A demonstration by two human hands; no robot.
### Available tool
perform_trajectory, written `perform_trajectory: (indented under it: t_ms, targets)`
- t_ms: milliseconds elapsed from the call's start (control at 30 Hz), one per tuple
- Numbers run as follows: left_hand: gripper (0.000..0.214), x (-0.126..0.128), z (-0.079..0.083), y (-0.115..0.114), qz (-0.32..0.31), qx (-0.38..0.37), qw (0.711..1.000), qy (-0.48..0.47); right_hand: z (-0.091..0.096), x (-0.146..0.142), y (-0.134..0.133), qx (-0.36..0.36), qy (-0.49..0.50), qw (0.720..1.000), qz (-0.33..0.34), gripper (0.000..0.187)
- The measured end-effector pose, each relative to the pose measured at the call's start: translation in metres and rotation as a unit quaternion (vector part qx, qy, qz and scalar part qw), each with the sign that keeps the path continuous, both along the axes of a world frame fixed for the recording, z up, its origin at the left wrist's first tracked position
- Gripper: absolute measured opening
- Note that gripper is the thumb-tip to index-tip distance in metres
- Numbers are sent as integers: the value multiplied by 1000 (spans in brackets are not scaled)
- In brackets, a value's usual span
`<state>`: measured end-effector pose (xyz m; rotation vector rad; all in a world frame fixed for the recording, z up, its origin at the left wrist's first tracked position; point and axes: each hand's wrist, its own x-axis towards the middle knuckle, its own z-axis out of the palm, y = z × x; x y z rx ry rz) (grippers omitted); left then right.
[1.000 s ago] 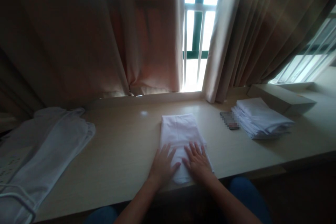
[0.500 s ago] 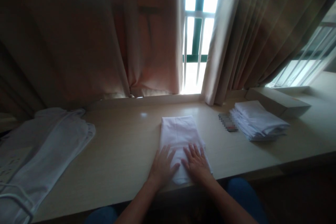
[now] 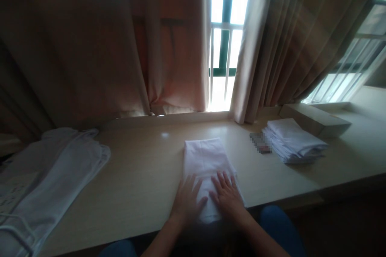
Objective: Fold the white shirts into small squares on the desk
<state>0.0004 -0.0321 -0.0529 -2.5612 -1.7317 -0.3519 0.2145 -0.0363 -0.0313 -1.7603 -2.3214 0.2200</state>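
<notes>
A folded white cloth (image 3: 204, 159) lies on the pale wooden table (image 3: 141, 168), its near end at the table's front edge. My left hand (image 3: 187, 200) rests flat on the cloth's near left part with fingers spread. Beside it, my right hand (image 3: 227, 194) presses flat on the near right part, fingers stretched out. Neither hand holds anything.
A stack of folded white cloths (image 3: 294, 139) sits at the right, with a small dark object (image 3: 259, 143) beside it and a flat box (image 3: 313, 119) behind. Unfolded white garments (image 3: 51, 172) lie at the left. Curtains (image 3: 169, 40) and a barred window (image 3: 224, 36) back the table.
Both hands stay flat on the cloth, almost still. The view has tilted a little, so everything sits slightly lower in the picture.
</notes>
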Motion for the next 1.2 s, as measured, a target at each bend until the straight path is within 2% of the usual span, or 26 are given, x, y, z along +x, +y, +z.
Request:
perform_trajectory:
  t_ms: [500, 767, 867, 933, 1033, 1200]
  targets:
    - [67, 3, 2, -9, 0, 6, 1000, -10, 2, 2, -5, -13, -6, 1000, 13, 62]
    - [67, 1, 1, -29, -13, 5, 1000, 3, 0, 5, -25, -14, -1, 999, 32, 63]
    - [66, 0, 2, -34, -20, 10, 1000, 11, 6, 5, -26, -21, -5, 999, 33, 64]
    - [62, 3, 6, -29, -28, 5, 999, 18, 15, 1, -19, -3, -2, 1000, 27, 60]
    - [55, 9, 16, -8, -21, 13, 1000, 18, 25, -7, 0, 29, 10, 999, 35, 53]
    - [58, 12, 17, 35, -7, 12, 999, 30, 24, -13, 39, -21, -1, 999, 48, 57]
